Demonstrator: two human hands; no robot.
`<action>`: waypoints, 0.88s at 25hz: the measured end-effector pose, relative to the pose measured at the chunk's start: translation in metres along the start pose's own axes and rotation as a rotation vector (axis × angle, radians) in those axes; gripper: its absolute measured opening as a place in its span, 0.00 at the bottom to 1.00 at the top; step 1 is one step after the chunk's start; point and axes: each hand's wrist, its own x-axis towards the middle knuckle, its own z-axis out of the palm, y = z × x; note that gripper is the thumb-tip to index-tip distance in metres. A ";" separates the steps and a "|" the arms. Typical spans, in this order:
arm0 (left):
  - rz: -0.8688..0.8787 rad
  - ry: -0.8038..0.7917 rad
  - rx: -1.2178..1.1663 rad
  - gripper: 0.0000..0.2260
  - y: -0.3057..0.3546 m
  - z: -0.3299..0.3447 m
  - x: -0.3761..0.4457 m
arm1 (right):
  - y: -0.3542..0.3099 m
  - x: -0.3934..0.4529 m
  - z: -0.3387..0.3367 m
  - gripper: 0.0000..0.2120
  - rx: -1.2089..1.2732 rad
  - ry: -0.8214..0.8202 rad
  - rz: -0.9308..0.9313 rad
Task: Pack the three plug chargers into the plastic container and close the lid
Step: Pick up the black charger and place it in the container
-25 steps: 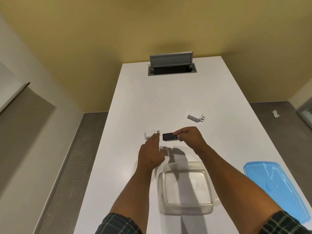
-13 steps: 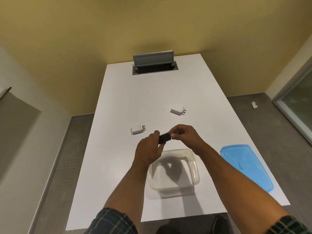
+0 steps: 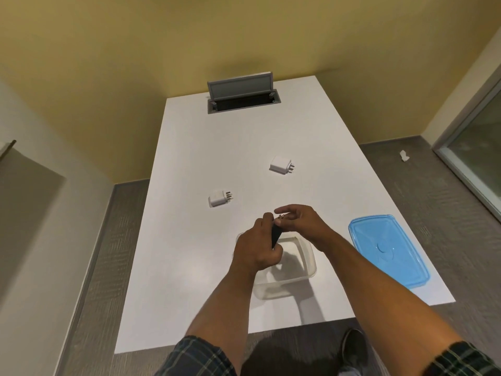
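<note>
My left hand (image 3: 256,246) grips a black plug charger (image 3: 276,234) above the far edge of the clear plastic container (image 3: 309,263). My right hand (image 3: 301,222) has its fingertips at the charger's metal prongs at the top end. Two white plug chargers lie on the white table: one (image 3: 218,198) to the left beyond my hands, one (image 3: 281,165) farther back on the right. The blue lid (image 3: 387,249) lies flat to the right of the container. Nothing else is visible inside the container.
The white table (image 3: 217,147) has an open grey cable hatch (image 3: 241,95) at its far end. Yellow wall behind, grey floor around, a glass door at the right. A dark shoe (image 3: 352,348) shows under the table's near edge.
The black charger has come from lying level between both hands to standing on end in my left hand, over the container. My right hand has shifted to its prong end.
</note>
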 end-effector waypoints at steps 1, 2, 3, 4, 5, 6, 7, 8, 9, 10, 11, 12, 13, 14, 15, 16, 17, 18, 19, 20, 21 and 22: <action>-0.017 -0.037 -0.010 0.18 0.002 0.000 -0.001 | 0.001 -0.001 0.000 0.16 -0.020 0.000 0.015; -0.034 -0.069 -0.020 0.17 0.003 0.001 -0.002 | 0.002 -0.003 0.001 0.16 -0.044 -0.002 0.028; -0.050 -0.095 -0.032 0.16 0.003 0.002 -0.002 | 0.004 -0.004 0.001 0.16 -0.065 -0.005 0.043; -0.067 -0.116 -0.045 0.16 0.003 0.002 -0.002 | 0.006 -0.004 0.000 0.16 -0.081 -0.008 0.060; -0.083 -0.141 -0.055 0.15 0.004 0.002 -0.001 | 0.007 -0.005 0.000 0.16 -0.098 -0.007 0.077; -0.095 -0.171 -0.064 0.15 0.004 0.003 -0.001 | 0.009 -0.005 0.000 0.16 -0.122 -0.003 0.091; -0.107 -0.205 -0.071 0.14 0.004 0.004 0.000 | 0.012 -0.005 -0.001 0.15 -0.153 -0.001 0.101; -0.121 -0.239 -0.075 0.12 0.004 0.005 0.001 | 0.015 -0.005 -0.001 0.15 -0.183 -0.001 0.111; -0.142 -0.266 -0.080 0.11 0.003 0.007 0.002 | 0.017 -0.005 -0.001 0.15 -0.209 -0.001 0.123; -0.166 -0.285 -0.091 0.11 0.003 0.009 0.003 | 0.019 -0.005 -0.001 0.15 -0.232 0.002 0.136; -0.197 -0.300 -0.114 0.11 0.002 0.011 0.004 | 0.020 -0.004 0.000 0.16 -0.254 0.006 0.151; -0.234 -0.312 -0.146 0.13 0.001 0.013 0.004 | 0.021 -0.004 0.000 0.17 -0.280 0.010 0.169; -0.272 -0.320 -0.176 0.14 0.000 0.015 0.004 | 0.021 -0.003 0.001 0.18 -0.311 0.011 0.190; -0.300 -0.322 -0.196 0.14 -0.001 0.017 0.004 | 0.021 -0.002 0.002 0.20 -0.347 0.007 0.212; -0.316 -0.322 -0.209 0.15 -0.002 0.020 0.005 | 0.022 -0.002 0.004 0.22 -0.383 0.001 0.231; -0.328 -0.321 -0.224 0.16 -0.002 0.022 0.005 | 0.022 -0.002 0.006 0.23 -0.418 -0.002 0.249; -0.341 -0.321 -0.244 0.17 -0.002 0.025 0.006 | 0.023 -0.002 0.008 0.25 -0.459 -0.005 0.265; -0.357 -0.324 -0.271 0.18 -0.003 0.027 0.006 | 0.023 -0.002 0.011 0.26 -0.512 -0.005 0.272; -0.372 -0.333 -0.304 0.18 -0.002 0.028 0.007 | 0.023 -0.002 0.013 0.27 -0.575 0.004 0.271; -0.386 -0.347 -0.338 0.18 -0.002 0.028 0.008 | 0.023 -0.001 0.015 0.29 -0.637 0.018 0.267; -0.401 -0.365 -0.368 0.17 -0.002 0.028 0.008 | 0.023 -0.001 0.016 0.29 -0.686 0.030 0.267; -0.415 -0.380 -0.393 0.15 -0.001 0.028 0.008 | 0.023 -0.001 0.018 0.29 -0.714 0.040 0.275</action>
